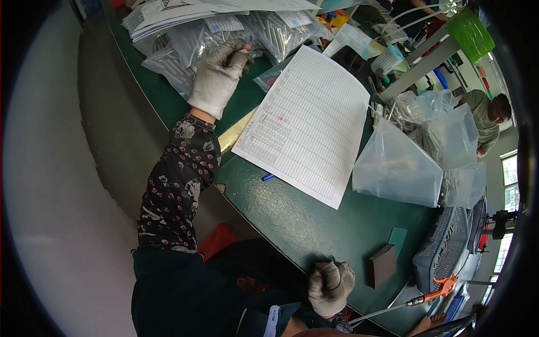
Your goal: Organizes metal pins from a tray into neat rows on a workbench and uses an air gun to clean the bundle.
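Note:
My left hand [218,81], in a whitish glove with soiled fingers, is closed with its fingers curled, right beside the clear plastic bags [193,42] of metal rods. Whether it grips a bag is hidden. Close to the table's near edge, my right hand [331,287], also gloved, is curled into a fist; what is inside it, if anything, does not show. Between the hands a ruled paper sheet [309,123] with printed lines and red marks lies on the green table [269,196]. A blue pen [268,177] pokes out from under it.
Open plastic bags [398,163] with metal parts stand right of the sheet. Further right are a brown block [383,266], a grey-blue basket [441,247] and an orange air gun [441,289] with a hose. A green tape roll [470,35] hangs at upper right. Another person [485,121] is beyond.

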